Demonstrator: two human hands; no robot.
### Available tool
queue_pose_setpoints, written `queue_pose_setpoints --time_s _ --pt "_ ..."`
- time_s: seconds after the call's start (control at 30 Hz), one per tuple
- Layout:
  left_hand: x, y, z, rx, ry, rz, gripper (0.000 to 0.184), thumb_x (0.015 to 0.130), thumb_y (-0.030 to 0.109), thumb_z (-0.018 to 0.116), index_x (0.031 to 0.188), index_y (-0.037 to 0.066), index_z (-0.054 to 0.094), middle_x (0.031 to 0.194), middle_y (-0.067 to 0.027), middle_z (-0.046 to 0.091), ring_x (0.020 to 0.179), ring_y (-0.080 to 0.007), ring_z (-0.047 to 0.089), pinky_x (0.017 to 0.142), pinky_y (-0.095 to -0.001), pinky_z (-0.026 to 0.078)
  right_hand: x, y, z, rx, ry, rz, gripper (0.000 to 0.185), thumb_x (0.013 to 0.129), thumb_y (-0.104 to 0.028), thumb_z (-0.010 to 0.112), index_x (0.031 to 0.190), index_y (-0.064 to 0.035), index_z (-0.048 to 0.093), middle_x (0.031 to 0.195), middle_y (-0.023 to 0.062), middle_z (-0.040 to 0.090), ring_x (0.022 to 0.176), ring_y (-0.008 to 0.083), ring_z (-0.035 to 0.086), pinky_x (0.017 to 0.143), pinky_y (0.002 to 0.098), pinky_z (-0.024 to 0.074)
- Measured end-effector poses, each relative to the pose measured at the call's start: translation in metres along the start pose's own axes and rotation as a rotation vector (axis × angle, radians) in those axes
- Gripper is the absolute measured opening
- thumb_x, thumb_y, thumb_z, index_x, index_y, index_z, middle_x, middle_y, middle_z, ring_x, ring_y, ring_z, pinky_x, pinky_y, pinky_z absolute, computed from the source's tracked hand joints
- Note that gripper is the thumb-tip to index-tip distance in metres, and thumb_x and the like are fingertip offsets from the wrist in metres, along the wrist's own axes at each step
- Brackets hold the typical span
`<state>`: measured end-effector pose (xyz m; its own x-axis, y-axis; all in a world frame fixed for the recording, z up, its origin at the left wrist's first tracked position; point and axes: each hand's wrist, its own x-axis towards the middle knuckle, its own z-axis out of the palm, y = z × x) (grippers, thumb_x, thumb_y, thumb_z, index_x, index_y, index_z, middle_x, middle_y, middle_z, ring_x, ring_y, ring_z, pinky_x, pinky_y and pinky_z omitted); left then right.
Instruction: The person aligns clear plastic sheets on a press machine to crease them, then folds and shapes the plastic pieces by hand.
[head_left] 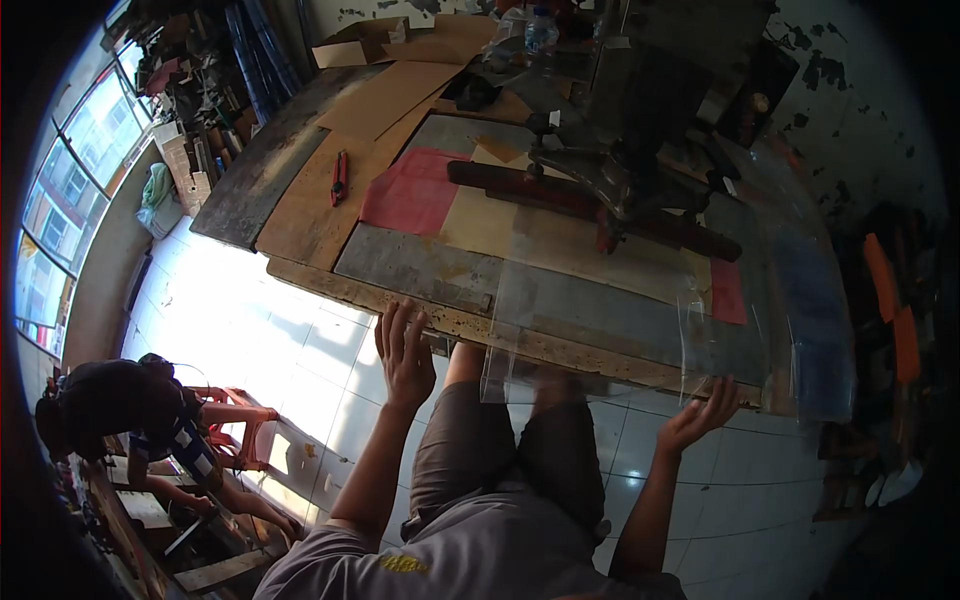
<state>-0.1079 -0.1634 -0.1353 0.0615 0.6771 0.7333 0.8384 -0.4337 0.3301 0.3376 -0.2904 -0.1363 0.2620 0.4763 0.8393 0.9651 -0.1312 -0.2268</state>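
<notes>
My left hand (405, 357) is at the table's front edge, fingers stretched upward and slightly apart, with nothing seen in it. Further right, my right hand (698, 414) rests its extended fingers at the same edge, close to the clear plastic sheet (590, 318); whether it touches the sheet I cannot tell. That sheet lies partly on the work table (410, 262) and hangs over the front edge between my hands. Above the table is a machine with a long dark red bar (590, 207), over red cloth-like pieces (415, 190) and a beige sheet (475, 222).
A red utility knife (340, 178) lies on the table's left part, near flat cardboard (385, 98). A plastic bottle (541, 35) stands at the back. More clear plastic (818, 330) hangs at the right. At lower left, a person (170, 420) bends beside a red stool (245, 430).
</notes>
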Motion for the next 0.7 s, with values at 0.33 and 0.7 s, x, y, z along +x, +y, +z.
queue_pose_setpoints --time_s 0.33,0.7 --pt "-0.015 -0.004 0.065 0.013 0.276 -0.009 0.081 0.078 0.02 0.081 0.144 0.008 0.036 0.158 -0.0239 0.031 0.149 -0.0534 0.022 0.119 -0.0676 0.022 -0.033 0.009 0.047 0.012 0.185 0.034 0.084 0.103 -0.064 0.041 0.16 -0.007 0.018 0.166 0.0257 0.013 0.155 0.0501 0.006 0.119 0.0723 0.0134" --pt "-0.019 -0.001 0.041 0.03 0.129 -0.033 0.08 0.078 0.01 0.075 0.147 0.009 0.037 0.157 -0.0225 0.033 0.15 -0.0519 0.024 0.12 -0.0646 0.025 -0.039 0.015 0.036 0.019 0.087 0.058 0.083 0.102 -0.06 0.046 0.16 -0.0069 0.019 0.167 0.024 0.012 0.155 0.0498 0.006 0.119 0.0721 0.0132"
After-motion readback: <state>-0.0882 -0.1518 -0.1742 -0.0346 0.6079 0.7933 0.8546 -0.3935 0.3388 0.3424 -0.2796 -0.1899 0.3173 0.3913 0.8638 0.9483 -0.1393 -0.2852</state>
